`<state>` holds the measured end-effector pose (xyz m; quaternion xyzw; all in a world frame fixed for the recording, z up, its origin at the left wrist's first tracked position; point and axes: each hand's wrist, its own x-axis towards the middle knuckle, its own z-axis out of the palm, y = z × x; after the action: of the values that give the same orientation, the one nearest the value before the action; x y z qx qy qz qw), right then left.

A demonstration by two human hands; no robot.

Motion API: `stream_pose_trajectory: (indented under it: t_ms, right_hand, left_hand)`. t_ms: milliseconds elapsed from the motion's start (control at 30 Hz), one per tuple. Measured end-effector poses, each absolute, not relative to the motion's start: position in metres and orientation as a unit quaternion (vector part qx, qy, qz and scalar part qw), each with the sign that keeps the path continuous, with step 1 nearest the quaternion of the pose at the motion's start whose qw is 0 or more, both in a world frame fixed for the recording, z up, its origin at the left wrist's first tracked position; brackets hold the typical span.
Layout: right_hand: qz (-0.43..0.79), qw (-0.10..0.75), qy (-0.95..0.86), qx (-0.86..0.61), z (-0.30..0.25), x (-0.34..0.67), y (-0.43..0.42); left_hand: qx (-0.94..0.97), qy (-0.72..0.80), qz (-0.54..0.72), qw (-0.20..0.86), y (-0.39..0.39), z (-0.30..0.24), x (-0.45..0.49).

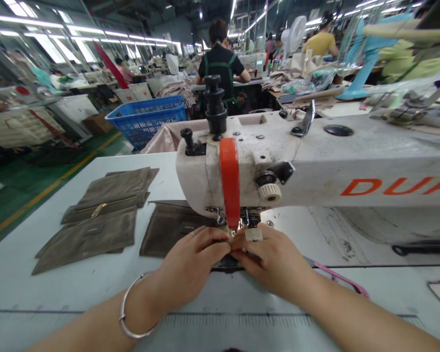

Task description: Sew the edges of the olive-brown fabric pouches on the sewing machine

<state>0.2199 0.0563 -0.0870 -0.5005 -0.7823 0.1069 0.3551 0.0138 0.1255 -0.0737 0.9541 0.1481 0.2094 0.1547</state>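
Observation:
A white sewing machine [315, 161] with an orange guard [230, 181] stands on the pale table [77, 303]. Both hands meet right under its needle. My left hand [192, 264], with a silver bangle on the wrist, pinches the edge of an olive fabric piece [168, 227] lying under the machine head. My right hand [273, 261] presses its fingertips together against the left hand's, on the same spot; what lies between them is hidden. A dark piece shows just beneath the fingers.
A stack of olive pieces with a gold zipper [102, 210] lies left on the table. Pink-handled scissors [337, 277] rest right of my right wrist. A blue basket [148, 117] stands behind. A person in black [222, 61] sits ahead; others work further back.

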Motion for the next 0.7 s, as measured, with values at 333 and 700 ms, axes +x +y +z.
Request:
stream_pose_trajectory:
  t_ms: [333, 700]
  right_hand:
    - [-0.069, 0.155, -0.742, -0.648, -0.083, 0.299, -0.036]
    - [0.061, 0.252, -0.759, -0.597, -0.076, 0.265, -0.004]
  left_hand:
    - [0.950, 0.195, 0.192, 0.152, 0.131, -0.078, 0.019]
    - [0.919, 0.226, 0.184, 0.266, 0.135, -0.079, 0.015]
